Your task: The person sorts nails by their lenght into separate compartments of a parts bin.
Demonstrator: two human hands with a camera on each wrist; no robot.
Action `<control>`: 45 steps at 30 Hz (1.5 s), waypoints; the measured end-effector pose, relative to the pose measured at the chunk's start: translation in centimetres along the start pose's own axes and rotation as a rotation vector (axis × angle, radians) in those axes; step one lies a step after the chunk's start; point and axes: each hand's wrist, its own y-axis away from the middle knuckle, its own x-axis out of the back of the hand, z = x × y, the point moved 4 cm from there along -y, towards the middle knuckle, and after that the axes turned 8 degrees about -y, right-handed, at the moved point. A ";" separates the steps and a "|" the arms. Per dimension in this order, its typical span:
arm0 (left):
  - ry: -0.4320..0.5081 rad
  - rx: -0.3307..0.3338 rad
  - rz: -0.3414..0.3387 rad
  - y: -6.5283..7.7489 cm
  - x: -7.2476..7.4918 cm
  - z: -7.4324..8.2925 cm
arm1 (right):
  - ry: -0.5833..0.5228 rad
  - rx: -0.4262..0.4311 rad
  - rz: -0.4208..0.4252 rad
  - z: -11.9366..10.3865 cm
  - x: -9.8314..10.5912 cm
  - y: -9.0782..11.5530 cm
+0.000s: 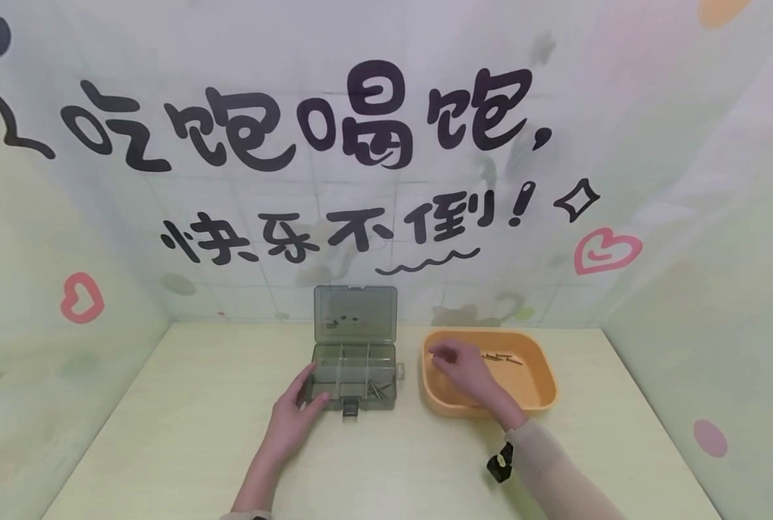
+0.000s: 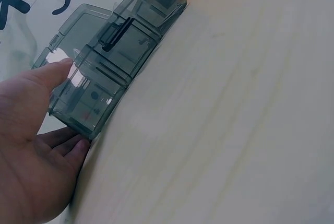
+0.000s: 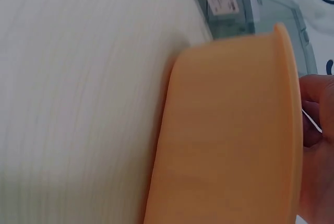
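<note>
A translucent grey compartment box (image 1: 354,390) lies on the table with its lid (image 1: 355,314) raised at the back. My left hand (image 1: 292,419) grips its left front corner, thumb over the front edge and fingers along the left side. Thin metal pieces like screws (image 1: 376,390) lie in the front right compartment. My right hand (image 1: 464,372), fingers bent, is over the left part of an orange tray (image 1: 542,375). Several similar metal pieces (image 1: 502,358) lie on the tray floor, right of that hand. I cannot tell whether the right fingertips hold anything.
The pale wooden table (image 1: 185,419) is bordered by light walls with black lettering and pink hearts. The box's front latch (image 1: 350,409) hangs down, and a side latch (image 1: 400,371) sticks out towards the tray. A black band (image 1: 501,462) is on the right wrist.
</note>
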 end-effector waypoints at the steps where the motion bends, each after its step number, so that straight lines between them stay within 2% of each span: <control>1: 0.002 0.003 -0.002 0.0 0.0 0.0 | 0.005 -0.013 0.002 0.3 0.2 -0.2; 6: 0.006 0.018 -0.013 0.0 0.1 0.0 | 0.013 -0.071 0.001 1.3 1.2 -0.7; 14: -0.002 0.020 -0.010 -0.1 0.1 -0.1 | 0.059 -0.057 0.007 2.7 2.4 -0.8; 21: -0.004 0.002 0.005 0.1 0.2 0.1 | 0.087 -0.097 0.012 3.5 3.5 -1.0; 35: 0.006 0.025 -0.014 0.1 0.0 -0.2 | 0.103 -0.129 -0.013 4.6 4.8 -1.0; 42: 0.005 0.017 -0.013 0.1 0.0 0.0 | 0.111 -0.055 0.013 4.9 5.2 -0.8; 45: 0.005 0.008 -0.007 0.1 0.0 0.0 | 0.128 -0.049 0.032 5.0 5.3 -0.9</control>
